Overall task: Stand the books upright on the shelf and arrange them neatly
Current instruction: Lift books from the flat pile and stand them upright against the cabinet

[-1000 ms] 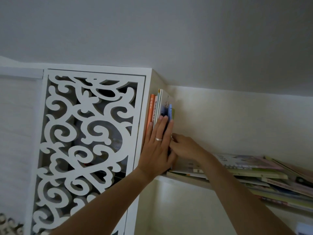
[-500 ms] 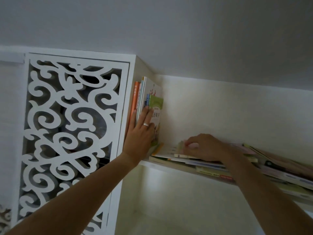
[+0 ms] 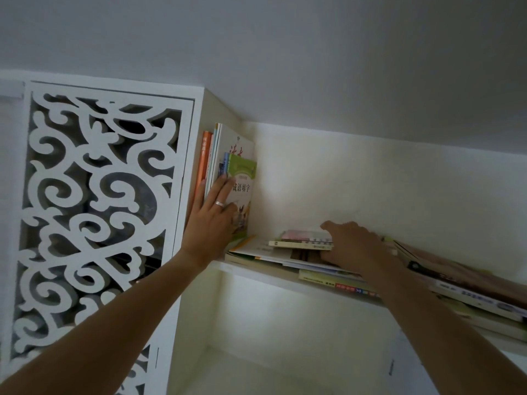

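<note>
Several books stand upright at the left end of the shelf [image 3: 251, 271], against its side wall: an orange one [image 3: 203, 158] outermost and a green-topped one [image 3: 243, 175] innermost. My left hand [image 3: 212, 220] presses flat on their spines and the green cover, with a ring on one finger. To the right, books lie flat in a loose pile. My right hand [image 3: 356, 246] reaches over two small flat books [image 3: 302, 241] on that pile, fingers curled over their far edge and thumb below them.
More flat books [image 3: 470, 292] spread along the shelf to the right, some overhanging its front edge. A white fretwork panel [image 3: 94, 209] closes the cabinet on the left. Below the shelf is an open white compartment [image 3: 285, 337]. The ceiling is close above.
My right hand left the upright books and moved right onto the flat pile, now curling over two small books. My left hand stays pressed on the upright books.
</note>
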